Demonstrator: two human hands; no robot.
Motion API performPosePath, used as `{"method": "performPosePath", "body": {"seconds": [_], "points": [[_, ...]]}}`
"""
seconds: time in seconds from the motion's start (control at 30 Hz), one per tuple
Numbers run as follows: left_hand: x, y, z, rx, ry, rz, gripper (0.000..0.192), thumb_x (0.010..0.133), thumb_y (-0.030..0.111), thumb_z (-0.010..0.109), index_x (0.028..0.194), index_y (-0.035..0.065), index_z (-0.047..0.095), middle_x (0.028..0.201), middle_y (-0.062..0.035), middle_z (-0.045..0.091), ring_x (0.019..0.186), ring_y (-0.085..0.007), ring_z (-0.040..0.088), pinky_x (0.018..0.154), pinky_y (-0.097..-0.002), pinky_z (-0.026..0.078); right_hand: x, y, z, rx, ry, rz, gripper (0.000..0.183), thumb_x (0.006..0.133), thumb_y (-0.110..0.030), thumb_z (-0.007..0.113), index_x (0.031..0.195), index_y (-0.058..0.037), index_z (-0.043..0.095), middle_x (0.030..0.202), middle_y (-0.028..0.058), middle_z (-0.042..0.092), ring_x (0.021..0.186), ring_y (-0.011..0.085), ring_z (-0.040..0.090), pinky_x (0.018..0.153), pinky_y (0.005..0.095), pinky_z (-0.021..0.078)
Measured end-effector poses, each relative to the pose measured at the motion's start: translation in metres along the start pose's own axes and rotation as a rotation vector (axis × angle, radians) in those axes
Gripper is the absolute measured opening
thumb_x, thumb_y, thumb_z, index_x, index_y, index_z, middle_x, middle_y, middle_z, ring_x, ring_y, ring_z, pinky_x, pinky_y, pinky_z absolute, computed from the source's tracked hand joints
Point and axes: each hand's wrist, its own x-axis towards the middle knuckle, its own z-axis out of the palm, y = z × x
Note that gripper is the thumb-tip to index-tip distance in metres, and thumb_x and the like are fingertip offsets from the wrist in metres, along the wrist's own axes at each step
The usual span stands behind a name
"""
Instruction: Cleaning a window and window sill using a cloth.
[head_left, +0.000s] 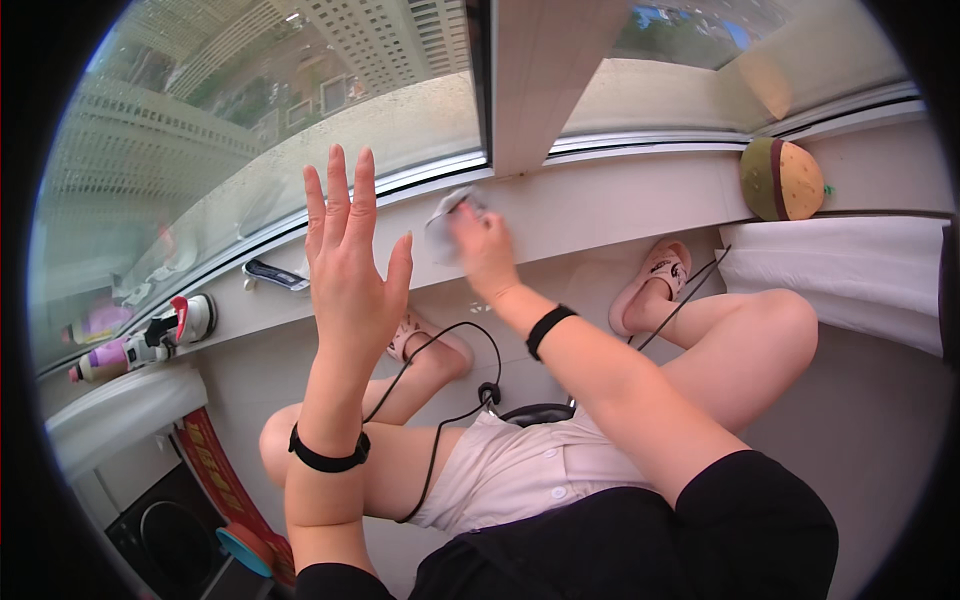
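Observation:
My left hand (349, 281) is raised with its palm turned away and fingers apart, holding nothing. Behind its fingertips is the window pane (247, 142); whether they touch the glass I cannot tell. My right hand (487, 251), blurred, presses a pale grey cloth (442, 232) onto the white windowsill (622, 191), just below the window frame's thick upright post (551, 75). Part of the cloth is hidden under the fingers. Left of my left hand, a dark flat object with a pale edge (276, 274) lies on the sill.
A purple-labelled bottle (105, 358) and a white, red and black object (193, 318) lie at the sill's left end. A green-and-tan round object (795, 180) rests on the right. White curtains (832, 274) hang at both sides. A black cable (450, 420) loops across my legs.

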Motion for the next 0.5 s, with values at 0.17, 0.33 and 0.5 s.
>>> {"method": "performPosePath", "body": {"seconds": [0.17, 0.33, 0.5], "points": [[0.005, -0.002, -0.005, -0.027, 0.059, 0.004, 0.082, 0.083, 0.005, 0.068, 0.157, 0.0106, 0.035, 0.164, -0.0146, 0.03, 0.153, -0.0428, 0.018, 0.121, -0.0498, 0.022, -0.026, -0.079, 0.037, 0.376, -0.146, -0.113, 0.032, 0.084, -0.007, 0.059, 0.112, -0.0118, 0.074, 0.129, 0.0044, 0.067, 0.105, 0.0307, 0.057, 0.094, 0.0404, 0.0513], [0.003, -0.021, -0.008, -0.004, 0.137, -0.015, 0.078, 0.086, 0.008, 0.068, 0.157, 0.0113, 0.035, 0.163, -0.015, 0.031, 0.152, -0.0428, 0.02, 0.12, -0.0494, 0.025, -0.004, -0.137, 0.015, 1.132, -0.326, 0.318, 0.036, 0.09, 0.006, 0.047, 0.112, -0.0051, 0.072, 0.107, 0.0148, 0.071, 0.099, 0.033, 0.063, 0.09, 0.0374, 0.0517], [0.001, -0.026, -0.017, -0.014, 0.185, -0.025, 0.081, 0.084, 0.008, 0.068, 0.157, 0.0143, 0.035, 0.162, -0.0151, 0.032, 0.15, -0.0447, 0.024, 0.117, -0.0503, 0.031, 0.017, -0.055, -0.04, 0.768, 0.08, 0.15, 0.038, 0.09, 0.009, 0.048, 0.115, -0.0069, 0.071, 0.11, 0.0148, 0.07, 0.1, 0.0317, 0.066, 0.091, 0.0405, 0.0516]]}}
